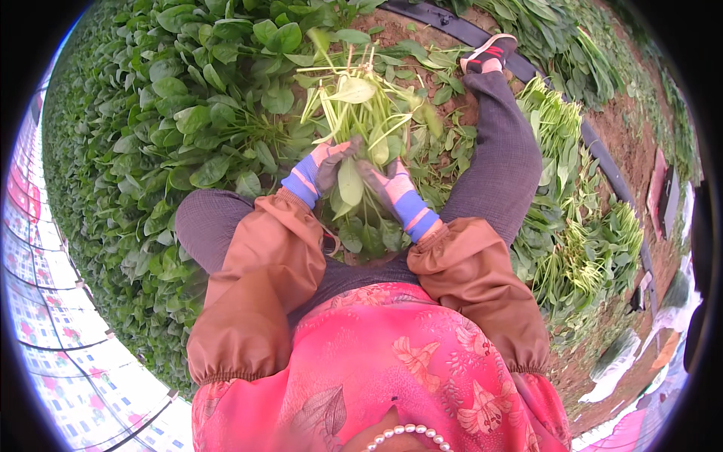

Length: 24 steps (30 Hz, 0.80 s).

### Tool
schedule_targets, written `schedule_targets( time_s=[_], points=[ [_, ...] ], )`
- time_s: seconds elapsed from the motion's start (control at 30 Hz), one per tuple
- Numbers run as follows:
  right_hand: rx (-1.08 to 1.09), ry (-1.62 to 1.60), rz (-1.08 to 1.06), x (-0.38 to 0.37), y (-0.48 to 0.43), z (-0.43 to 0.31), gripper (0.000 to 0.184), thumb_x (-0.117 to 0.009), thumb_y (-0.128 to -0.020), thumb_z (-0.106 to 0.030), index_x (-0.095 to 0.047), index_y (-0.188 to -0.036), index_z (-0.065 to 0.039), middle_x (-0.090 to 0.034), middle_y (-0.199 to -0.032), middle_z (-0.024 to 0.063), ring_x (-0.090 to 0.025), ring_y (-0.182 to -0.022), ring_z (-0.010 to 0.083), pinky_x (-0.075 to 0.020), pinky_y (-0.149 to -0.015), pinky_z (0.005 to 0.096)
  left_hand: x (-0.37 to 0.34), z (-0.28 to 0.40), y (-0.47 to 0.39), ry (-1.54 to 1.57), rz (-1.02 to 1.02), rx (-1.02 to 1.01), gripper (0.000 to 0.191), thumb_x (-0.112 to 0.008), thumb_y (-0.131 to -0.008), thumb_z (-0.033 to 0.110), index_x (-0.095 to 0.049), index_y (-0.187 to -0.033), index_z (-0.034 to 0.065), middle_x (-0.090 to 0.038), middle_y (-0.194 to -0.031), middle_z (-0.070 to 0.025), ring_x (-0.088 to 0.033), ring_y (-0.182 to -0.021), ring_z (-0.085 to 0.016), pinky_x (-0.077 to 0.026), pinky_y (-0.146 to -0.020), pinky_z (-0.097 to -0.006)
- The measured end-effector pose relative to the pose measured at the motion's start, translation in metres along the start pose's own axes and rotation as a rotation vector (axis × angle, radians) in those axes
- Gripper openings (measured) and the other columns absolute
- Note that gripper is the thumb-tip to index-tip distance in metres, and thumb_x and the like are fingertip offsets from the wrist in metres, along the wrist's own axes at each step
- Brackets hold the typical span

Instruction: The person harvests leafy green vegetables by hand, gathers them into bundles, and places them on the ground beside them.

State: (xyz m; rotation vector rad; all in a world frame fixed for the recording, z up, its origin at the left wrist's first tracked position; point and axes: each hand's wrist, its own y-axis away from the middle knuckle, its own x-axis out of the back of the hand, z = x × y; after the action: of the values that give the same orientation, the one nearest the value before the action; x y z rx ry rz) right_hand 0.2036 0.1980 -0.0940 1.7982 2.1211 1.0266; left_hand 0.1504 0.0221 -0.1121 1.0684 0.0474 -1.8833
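Note:
A loose bunch of spinach (pixel 361 116), its pale stems and roots pointing away from me and its leaves towards my lap, is held between my two gloved hands. My left hand (pixel 333 168), in a grey-palmed glove with a blue and pink cuff, grips the bunch from the left side. From the right side my right hand (pixel 390 183), gloved alike, closes on it with the fingers partly hidden by leaves. A broad leaf hangs down between the hands. Some leaves at the bunch's upper edges are blurred.
Dense growing spinach (pixel 169 113) fills the left. Bare soil and loose leaves lie ahead. On the right, piles of cut spinach (pixel 582 265) lie along a black hose (pixel 607 155). My outstretched leg (pixel 497 141) borders the right side. Clear plastic sheeting (pixel 618 353) lies at the lower right.

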Motion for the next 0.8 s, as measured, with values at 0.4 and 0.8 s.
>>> schedule_targets(
  time_s=[0.4, 0.8],
  points=[
    [0.065, 0.329, -0.123, 0.002, 0.007, -0.033, 0.081, -0.047, -0.078, -0.066, -0.051, -0.118, 0.004, -0.057, -0.112, 0.0245, -0.057, -0.103, 0.0353, -0.0451, -0.089, 0.0394, -0.008, 0.023, -0.01, -0.406, 0.18, 0.142, 0.041, -0.068, -0.078, 0.005, -0.053, -0.115, -0.0012, -0.063, -0.106, -0.0099, -0.062, -0.093, -0.019, -0.054, -0.077, -0.0318],
    [0.504, -0.912, -0.077, 0.045, 0.023, -0.049, 0.03, -0.063, -0.082, -0.004, -0.052, -0.109, 0.004, -0.055, -0.101, 0.0091, -0.054, -0.087, 0.0108, -0.0486, -0.075, 0.0259, -0.048, 0.066, 0.035, -0.391, 0.093, 0.021, 0.059, -0.067, -0.074, 0.003, -0.041, -0.127, 0.003, -0.061, -0.105, -0.0088, -0.061, -0.093, -0.018, -0.05, -0.082, -0.03]
  ],
)
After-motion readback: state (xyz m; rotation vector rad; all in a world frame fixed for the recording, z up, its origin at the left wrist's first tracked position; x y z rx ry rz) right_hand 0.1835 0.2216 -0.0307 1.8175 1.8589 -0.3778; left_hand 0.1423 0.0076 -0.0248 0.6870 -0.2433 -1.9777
